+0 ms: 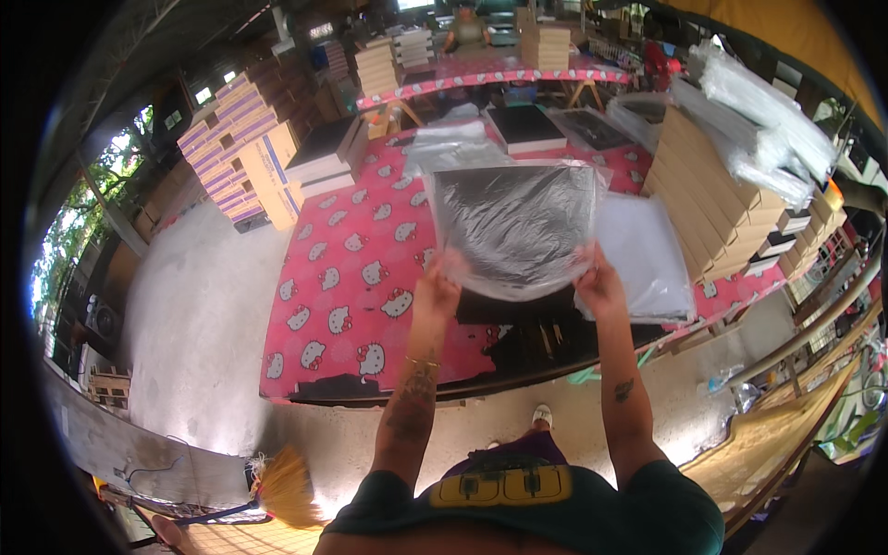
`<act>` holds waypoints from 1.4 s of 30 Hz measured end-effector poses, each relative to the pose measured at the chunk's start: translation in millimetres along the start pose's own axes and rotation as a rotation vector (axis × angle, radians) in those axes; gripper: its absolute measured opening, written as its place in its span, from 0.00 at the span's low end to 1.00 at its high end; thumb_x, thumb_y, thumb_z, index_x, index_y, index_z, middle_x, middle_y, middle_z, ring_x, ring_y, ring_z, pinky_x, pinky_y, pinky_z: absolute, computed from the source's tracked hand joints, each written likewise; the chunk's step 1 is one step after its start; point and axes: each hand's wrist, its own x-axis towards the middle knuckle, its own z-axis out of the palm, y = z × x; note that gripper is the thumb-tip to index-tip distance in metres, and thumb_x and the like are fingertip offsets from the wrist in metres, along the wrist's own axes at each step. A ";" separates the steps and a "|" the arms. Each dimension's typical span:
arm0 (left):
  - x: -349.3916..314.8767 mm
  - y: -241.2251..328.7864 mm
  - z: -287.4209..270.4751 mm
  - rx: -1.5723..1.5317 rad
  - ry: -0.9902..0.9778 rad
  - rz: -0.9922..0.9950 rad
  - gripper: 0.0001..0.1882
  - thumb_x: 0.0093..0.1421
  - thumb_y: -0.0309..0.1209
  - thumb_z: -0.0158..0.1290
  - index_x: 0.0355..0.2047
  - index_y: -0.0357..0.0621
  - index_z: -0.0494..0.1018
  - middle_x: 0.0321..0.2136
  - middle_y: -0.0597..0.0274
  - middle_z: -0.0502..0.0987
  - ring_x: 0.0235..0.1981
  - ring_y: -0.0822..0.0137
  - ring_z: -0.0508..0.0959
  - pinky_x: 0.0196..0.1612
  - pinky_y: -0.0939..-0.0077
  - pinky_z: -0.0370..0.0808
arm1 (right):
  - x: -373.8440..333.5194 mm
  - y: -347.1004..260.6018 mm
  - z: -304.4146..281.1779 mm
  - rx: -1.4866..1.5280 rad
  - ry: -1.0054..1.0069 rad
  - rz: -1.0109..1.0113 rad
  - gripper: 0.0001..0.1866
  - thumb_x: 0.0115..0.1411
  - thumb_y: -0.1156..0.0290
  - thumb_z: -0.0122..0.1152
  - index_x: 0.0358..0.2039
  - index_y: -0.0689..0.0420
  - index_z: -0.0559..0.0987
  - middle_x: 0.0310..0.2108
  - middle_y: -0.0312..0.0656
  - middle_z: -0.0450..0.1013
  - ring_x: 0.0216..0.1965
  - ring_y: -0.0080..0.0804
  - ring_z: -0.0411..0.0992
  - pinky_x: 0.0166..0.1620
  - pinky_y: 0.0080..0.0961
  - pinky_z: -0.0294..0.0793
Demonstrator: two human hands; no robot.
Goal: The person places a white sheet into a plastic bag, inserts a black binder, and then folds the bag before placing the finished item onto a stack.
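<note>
Both of my hands grip a flat black sheet or panel in a clear plastic bag, held tilted above the table. My left hand pinches its near left corner, and my right hand pinches the near right corner. The plastic is wrinkled and shiny, so the panel's exact kind cannot be made out. Beneath it lies a dark worn patch of the table. Just right of the bag is a stack of clear or white plastic bags, partly behind my right hand.
A pink cat-print cloth covers the table. Stacked cartons stand left, with black-topped white boxes beside them. Another black-topped box sits at the far side. Brown cartons carry plastic rolls at right. A broom lies low left.
</note>
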 end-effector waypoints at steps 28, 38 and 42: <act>-104.5 23.4 -59.5 1.081 0.121 0.111 0.18 0.65 0.35 0.43 0.49 0.40 0.72 0.40 0.65 0.78 0.37 0.72 0.76 0.43 0.81 0.72 | -94.6 35.6 -11.8 -0.196 0.123 0.218 0.11 0.62 0.60 0.57 0.41 0.50 0.75 0.38 0.32 0.75 0.40 0.24 0.73 0.45 0.26 0.72; -106.4 19.1 -41.4 0.116 0.345 -0.029 0.04 0.56 0.22 0.52 0.33 0.37 0.71 0.31 0.57 0.77 0.32 0.67 0.79 0.34 0.79 0.81 | -69.1 45.2 -28.5 0.318 0.228 0.137 0.08 0.61 0.79 0.54 0.41 0.63 0.73 0.37 0.44 0.75 0.39 0.31 0.76 0.42 0.25 0.81; -102.0 9.4 -65.8 0.131 0.364 -0.030 0.04 0.56 0.24 0.52 0.31 0.37 0.72 0.30 0.58 0.77 0.32 0.66 0.79 0.35 0.76 0.81 | -68.7 53.0 -58.8 0.270 0.171 0.162 0.06 0.61 0.79 0.54 0.39 0.62 0.74 0.34 0.42 0.76 0.37 0.31 0.76 0.41 0.23 0.81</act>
